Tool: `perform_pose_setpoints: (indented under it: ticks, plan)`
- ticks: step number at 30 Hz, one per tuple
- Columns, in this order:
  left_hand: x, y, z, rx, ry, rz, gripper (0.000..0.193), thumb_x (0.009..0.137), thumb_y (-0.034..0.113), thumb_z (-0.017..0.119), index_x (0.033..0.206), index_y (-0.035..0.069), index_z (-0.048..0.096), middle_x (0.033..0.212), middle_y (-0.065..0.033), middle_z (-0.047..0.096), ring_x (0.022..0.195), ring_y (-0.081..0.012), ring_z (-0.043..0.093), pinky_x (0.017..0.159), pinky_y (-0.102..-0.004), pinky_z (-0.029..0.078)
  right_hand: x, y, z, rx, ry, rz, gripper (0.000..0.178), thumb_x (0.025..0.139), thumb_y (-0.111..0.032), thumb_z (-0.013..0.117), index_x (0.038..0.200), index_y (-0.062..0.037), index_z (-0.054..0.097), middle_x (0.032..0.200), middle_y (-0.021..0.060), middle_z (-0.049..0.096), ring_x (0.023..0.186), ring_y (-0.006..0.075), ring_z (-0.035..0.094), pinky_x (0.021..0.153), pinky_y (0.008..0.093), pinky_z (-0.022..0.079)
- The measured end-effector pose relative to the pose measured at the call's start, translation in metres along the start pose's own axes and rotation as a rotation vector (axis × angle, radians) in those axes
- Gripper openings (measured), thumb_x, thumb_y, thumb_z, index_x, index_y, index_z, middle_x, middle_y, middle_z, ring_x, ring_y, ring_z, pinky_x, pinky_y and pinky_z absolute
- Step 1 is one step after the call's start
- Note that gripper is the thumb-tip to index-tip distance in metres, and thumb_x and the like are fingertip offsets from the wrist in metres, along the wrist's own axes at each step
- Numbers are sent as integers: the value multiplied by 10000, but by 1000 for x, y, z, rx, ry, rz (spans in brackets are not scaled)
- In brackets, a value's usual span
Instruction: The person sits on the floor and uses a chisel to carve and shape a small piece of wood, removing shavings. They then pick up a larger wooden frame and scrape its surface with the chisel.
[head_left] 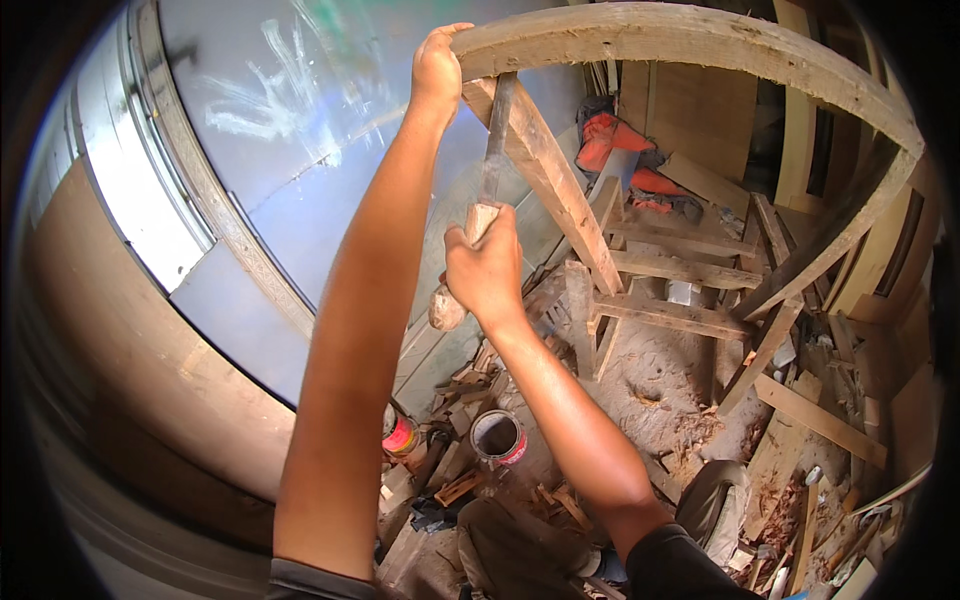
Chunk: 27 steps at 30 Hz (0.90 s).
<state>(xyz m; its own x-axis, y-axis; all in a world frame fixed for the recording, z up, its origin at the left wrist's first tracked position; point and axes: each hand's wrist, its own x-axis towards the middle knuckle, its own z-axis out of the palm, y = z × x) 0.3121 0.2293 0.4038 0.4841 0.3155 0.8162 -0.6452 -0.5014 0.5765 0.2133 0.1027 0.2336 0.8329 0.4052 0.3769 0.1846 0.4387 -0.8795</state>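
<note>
My left hand point(438, 68) grips the left end of a thick wooden beam point(640, 30), with fingertips over its top edge. Lower down, my right hand point(486, 262) is closed around the wooden handle point(447, 308) of a tool with a long, flat grey blade point(499, 130). That blade points upward, and its upper end meets the beam's underside near my left hand. Whether it is a chisel or a file I cannot tell. Just right of the blade, a slanting wooden leg point(560, 180) runs down from the beam. At the right, another timber point(830, 235) joins the beam's far end.
A wooden frame with crossbars point(680, 268) stands beneath the beam. An open paint can point(498, 437) and a red-labelled can point(400, 432) sit among wood scraps point(465, 395). A bluish-grey panel point(300, 120) rises at the left. Orange and black cloth point(610, 140) lies behind.
</note>
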Motion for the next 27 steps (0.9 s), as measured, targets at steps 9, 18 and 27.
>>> perform_pose_setpoints:
  ticks: [9,18,27]
  plan:
    - [-13,28,-3,48,-143,-176,409,1057,273,288,1346,83,507,1278,-152,547,1161,-268,547,942,-439,498,10,-19,12,-69,88,-346,411,902,-140,628,1103,116,377,894,289,642,775,359,699,689,433,544]
    - [-11,25,-3,4,-151,-154,424,1041,316,312,1322,91,535,1237,-95,577,1127,-231,555,893,-402,491,15,-61,7,-7,-196,-235,571,967,-222,547,1201,205,249,961,365,618,843,435,696,704,407,584]
    - [-7,-7,5,-93,49,230,419,952,245,308,1081,23,640,1023,-119,649,950,-226,590,851,-357,477,24,-55,11,-127,-163,-227,629,984,-280,546,1327,171,274,1131,358,603,1105,393,639,890,403,521]
